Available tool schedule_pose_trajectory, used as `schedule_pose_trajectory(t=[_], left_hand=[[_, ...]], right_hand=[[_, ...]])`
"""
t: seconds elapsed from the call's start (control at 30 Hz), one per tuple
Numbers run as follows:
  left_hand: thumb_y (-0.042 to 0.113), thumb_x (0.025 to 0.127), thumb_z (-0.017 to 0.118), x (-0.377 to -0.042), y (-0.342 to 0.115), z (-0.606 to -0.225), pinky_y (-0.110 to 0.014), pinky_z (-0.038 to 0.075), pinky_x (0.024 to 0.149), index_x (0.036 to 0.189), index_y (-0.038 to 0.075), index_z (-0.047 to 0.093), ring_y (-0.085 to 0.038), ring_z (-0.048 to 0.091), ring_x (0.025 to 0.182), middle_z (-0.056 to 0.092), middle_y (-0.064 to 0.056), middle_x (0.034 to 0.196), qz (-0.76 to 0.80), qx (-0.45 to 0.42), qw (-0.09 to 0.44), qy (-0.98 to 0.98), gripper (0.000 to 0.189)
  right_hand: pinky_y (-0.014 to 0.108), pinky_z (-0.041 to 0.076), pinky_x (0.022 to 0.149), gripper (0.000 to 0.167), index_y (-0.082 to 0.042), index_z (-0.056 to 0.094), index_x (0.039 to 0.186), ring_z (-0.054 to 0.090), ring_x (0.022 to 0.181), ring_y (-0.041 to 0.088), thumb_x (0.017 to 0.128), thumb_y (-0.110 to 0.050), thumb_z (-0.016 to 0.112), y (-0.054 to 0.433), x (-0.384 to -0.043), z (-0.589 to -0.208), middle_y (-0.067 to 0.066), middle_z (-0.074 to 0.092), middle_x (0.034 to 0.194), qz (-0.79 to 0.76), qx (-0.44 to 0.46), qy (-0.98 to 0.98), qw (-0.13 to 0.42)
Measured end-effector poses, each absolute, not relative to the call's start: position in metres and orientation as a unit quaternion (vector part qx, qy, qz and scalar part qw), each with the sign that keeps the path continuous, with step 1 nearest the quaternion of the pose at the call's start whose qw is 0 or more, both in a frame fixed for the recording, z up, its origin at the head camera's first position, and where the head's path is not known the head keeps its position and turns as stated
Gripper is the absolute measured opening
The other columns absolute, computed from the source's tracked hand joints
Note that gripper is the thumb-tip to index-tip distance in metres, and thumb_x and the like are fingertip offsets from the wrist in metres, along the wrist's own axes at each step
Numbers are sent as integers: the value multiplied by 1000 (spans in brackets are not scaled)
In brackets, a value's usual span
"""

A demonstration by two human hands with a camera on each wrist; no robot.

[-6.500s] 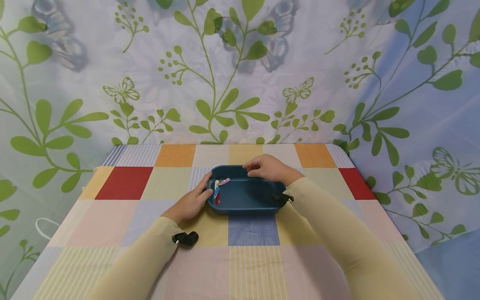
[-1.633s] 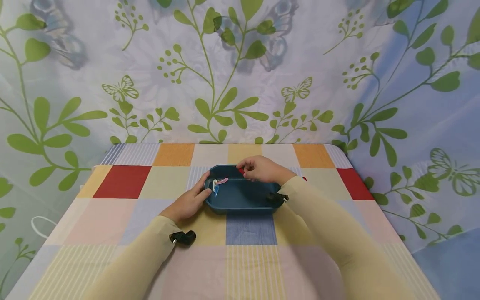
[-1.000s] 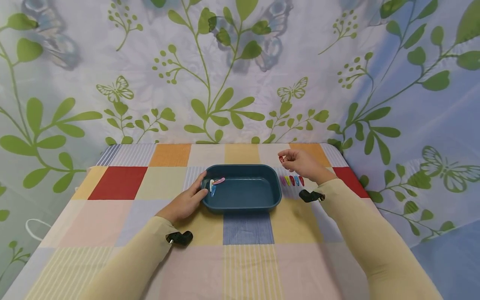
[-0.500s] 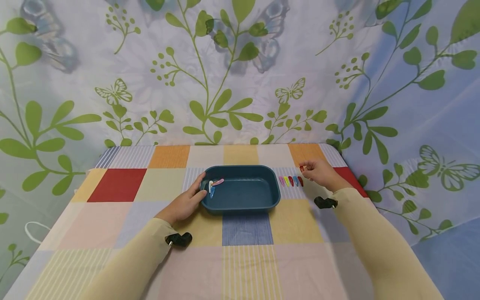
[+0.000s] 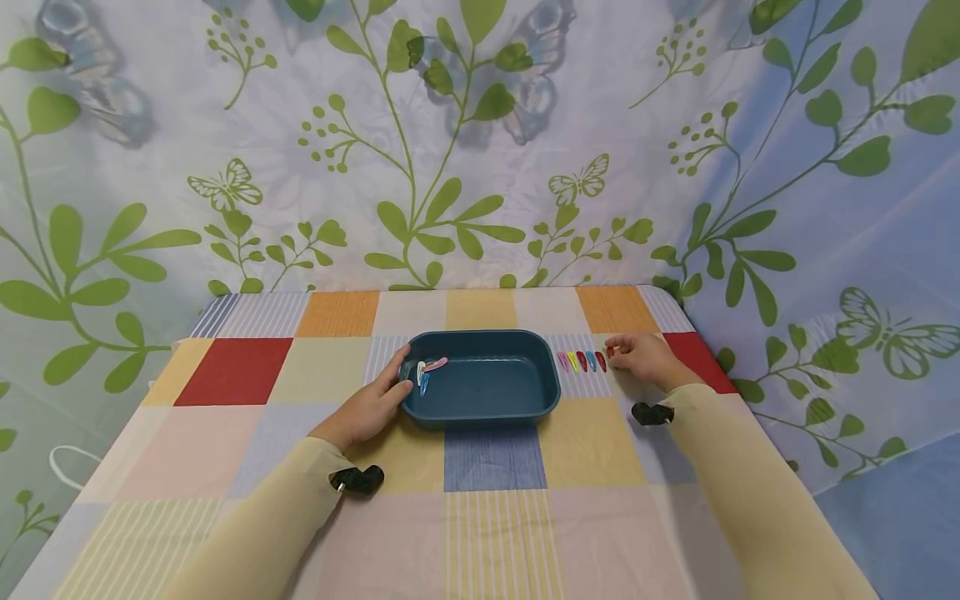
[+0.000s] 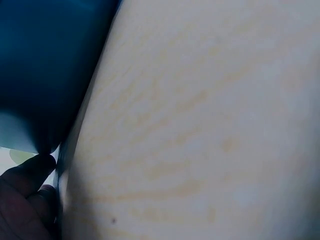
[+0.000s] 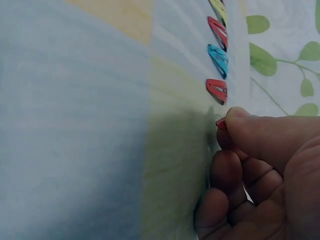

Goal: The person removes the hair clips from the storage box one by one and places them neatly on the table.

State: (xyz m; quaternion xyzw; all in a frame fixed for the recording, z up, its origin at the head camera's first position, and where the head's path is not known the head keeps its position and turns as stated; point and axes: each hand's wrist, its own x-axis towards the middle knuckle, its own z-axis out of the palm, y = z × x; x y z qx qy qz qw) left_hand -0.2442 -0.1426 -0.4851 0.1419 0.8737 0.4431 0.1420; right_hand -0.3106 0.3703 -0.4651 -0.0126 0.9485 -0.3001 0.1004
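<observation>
In the head view, my left hand (image 5: 367, 407) rests against the left end of a dark blue tray (image 5: 487, 417), its fingers fairly straight along the rim. Inside that end lie a pink hair clip (image 5: 436, 364), a white one (image 5: 420, 373) and a blue one (image 5: 425, 383). To the tray's right, my right hand (image 5: 643, 358) pinches a red hair clip (image 7: 221, 123) between thumb and finger, low over the cloth. Just left of it, several clips lie in a row, with a red clip (image 5: 601, 361) at the end nearest the hand and a blue clip (image 7: 218, 59) beside that.
A patchwork-patterned cloth (image 5: 495, 533) covers the table. Behind it hangs a leaf-printed curtain (image 5: 480, 167), which also runs along the right side. A white cable loop (image 5: 67, 467) shows at the left edge.
The right hand has taken a red hair clip from the tray, carried it right past the row and lowered it at the row's right end. The left hand has stayed at the tray.
</observation>
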Motion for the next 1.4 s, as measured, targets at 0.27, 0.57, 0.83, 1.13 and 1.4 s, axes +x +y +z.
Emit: schedule_pose_trajectory(t=[0.27,0.57,0.83,1.13,1.4], left_hand=[[43,114,39,-244,-142,-484,-67,17,127,168,47,2,-40,17,162,11,-6,178,447,137,145,872,66],[42,114,39,-244,-142,-483,-67,17,127,168,46,2,-40,19,162,13,-7,178,446,137,145,873,66],[41,114,39,-244,-142,-484,-66,17,128,169,44,2,-40,19,162,13,-8,178,450,143,144,870,67],[39,115,39,-244,-142,-485,-62,16,130,170,41,2,-36,16,163,12,-8,178,464,152,143,861,67],[39,114,39,-244,-142,-486,-62,14,130,169,42,1,-36,14,164,9,-6,178,461,145,145,863,67]], right_hand=[[27,48,75,40,1,66,135,59,96,26,98,-13,71,370,-313,-474,18,69,113,-309,-1,946,99],[27,47,78,40,0,65,138,56,100,27,101,-15,69,369,-311,-474,21,68,123,-303,9,946,114],[34,49,87,44,-1,63,143,56,110,32,102,-16,68,369,-309,-474,27,64,138,-287,13,950,123],[29,46,73,48,-1,59,147,54,96,26,103,-18,67,376,-307,-471,21,68,122,-281,-10,951,131],[27,45,73,50,1,61,145,53,96,24,100,-16,72,376,-307,-472,11,67,108,-297,-15,945,134]])
